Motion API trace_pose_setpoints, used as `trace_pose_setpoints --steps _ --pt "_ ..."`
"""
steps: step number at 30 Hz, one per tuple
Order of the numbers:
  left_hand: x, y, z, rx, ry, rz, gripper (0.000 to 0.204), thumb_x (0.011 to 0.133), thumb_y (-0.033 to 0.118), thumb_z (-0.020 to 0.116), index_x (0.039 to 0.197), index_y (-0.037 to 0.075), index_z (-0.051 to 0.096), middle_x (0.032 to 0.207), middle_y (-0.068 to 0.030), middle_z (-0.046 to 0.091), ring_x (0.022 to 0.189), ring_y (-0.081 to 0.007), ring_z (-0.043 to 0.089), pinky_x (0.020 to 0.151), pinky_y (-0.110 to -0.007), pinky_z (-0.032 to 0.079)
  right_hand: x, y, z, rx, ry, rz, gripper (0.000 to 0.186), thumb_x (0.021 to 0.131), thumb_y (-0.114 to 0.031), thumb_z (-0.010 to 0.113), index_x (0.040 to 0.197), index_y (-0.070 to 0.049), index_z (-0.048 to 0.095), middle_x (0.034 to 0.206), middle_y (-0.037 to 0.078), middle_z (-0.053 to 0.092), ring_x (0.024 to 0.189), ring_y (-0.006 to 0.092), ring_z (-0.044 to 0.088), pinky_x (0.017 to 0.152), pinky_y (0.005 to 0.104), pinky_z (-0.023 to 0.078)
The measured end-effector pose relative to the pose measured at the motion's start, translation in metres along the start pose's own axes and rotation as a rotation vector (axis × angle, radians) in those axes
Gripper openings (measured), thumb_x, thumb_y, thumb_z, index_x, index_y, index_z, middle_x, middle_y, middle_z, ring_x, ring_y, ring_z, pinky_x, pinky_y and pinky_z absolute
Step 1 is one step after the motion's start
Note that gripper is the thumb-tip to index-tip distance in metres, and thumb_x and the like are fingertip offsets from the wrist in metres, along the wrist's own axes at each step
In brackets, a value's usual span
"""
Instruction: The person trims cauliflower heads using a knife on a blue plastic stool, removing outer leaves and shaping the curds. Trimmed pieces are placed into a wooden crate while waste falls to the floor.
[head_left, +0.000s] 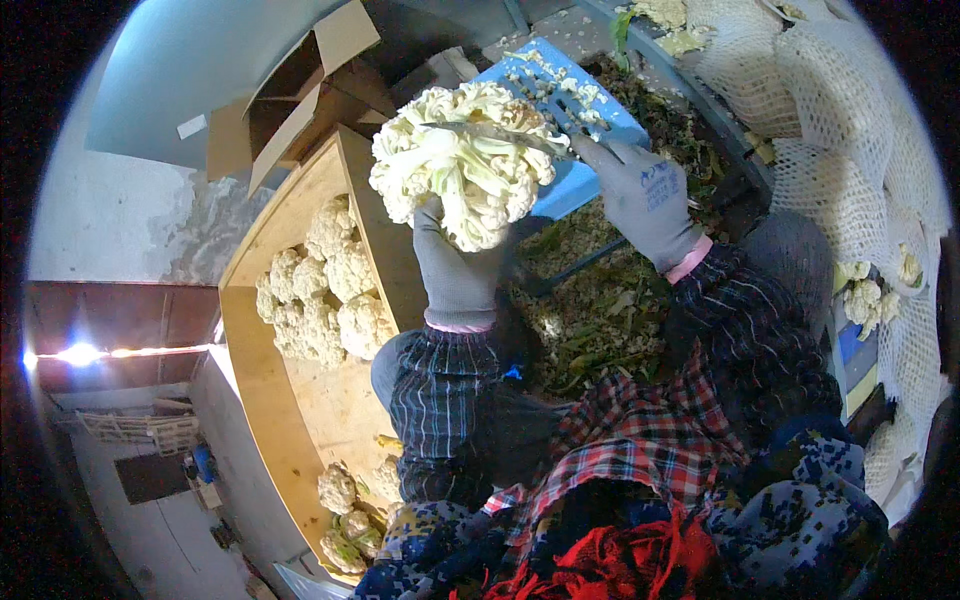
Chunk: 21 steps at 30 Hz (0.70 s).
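A large whitish cauliflower head (460,185) is held up in front of me, its cut stem side partly facing me. My left hand (455,270), in a grey glove, grips it from below, with the fingers mostly hidden behind it. In my right hand (645,195), also gloved in grey, is a knife (485,131). The blade lies across the upper part of the cauliflower, pointing left. Behind both hands stands a blue plastic surface (575,190) with slots, strewn with small white crumbs.
To the left, a wooden bin (262,420) holds several trimmed cauliflowers (325,285), with more (345,515) at its near end. Leaf trimmings (600,320) cover the floor between my knees. White net sacks (835,110) line the right side. An opened cardboard box (290,125) stands far left.
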<state>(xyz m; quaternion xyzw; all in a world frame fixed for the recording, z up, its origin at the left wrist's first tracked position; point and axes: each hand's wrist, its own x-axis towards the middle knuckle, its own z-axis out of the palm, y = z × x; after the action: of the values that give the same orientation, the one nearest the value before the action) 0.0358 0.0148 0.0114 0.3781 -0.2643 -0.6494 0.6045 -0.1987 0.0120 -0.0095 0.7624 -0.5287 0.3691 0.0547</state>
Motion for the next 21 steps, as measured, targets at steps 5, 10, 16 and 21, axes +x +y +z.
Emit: trace_pose_setpoints --steps 5,10,16,21 --pt "0.002 0.003 0.001 -0.351 -0.037 -0.198 0.050 0.104 0.031 0.044 0.147 0.005 0.047 0.149 -0.0130 0.053 0.135 -0.0313 0.053 0.112 -0.050 0.045 -0.002 0.006 0.001 -0.135 -0.031 -0.044 0.054 0.082 -0.002 0.062 0.133 -0.019 0.064 0.101 0.006 0.066 0.081 0.0299 0.067 0.066 0.0410 0.055" --pt "-0.002 0.008 0.001 -0.206 0.022 -0.165 0.053 0.103 0.032 0.046 0.149 0.006 0.046 0.150 -0.0140 0.053 0.137 -0.0322 0.052 0.113 -0.050 0.044 0.001 0.024 0.004 -0.172 -0.039 0.008 0.054 0.082 -0.003 0.061 0.133 -0.020 0.064 0.104 0.007 0.067 0.088 0.0296 0.070 0.070 0.0415 0.057" --pt "-0.018 0.015 -0.006 0.419 -0.137 0.237 0.051 0.093 0.010 0.064 0.140 0.000 0.050 0.139 -0.0164 0.060 0.124 -0.0271 0.062 0.104 -0.043 0.054 0.001 0.033 0.010 -0.019 0.039 0.058 0.044 0.093 -0.001 0.058 0.136 -0.011 0.062 0.111 0.011 0.073 0.089 0.0297 0.072 0.074 0.0402 0.057" --pt "-0.016 0.014 -0.010 0.678 -0.104 0.413 0.051 0.081 -0.011 0.071 0.128 -0.001 0.055 0.126 -0.0144 0.067 0.110 -0.0219 0.069 0.092 -0.037 0.061 0.007 0.029 0.004 0.652 -0.093 0.500 0.030 0.100 -0.009 0.054 0.128 -0.007 0.064 0.097 0.012 0.074 0.071 0.0225 0.069 0.063 0.0350 0.054"
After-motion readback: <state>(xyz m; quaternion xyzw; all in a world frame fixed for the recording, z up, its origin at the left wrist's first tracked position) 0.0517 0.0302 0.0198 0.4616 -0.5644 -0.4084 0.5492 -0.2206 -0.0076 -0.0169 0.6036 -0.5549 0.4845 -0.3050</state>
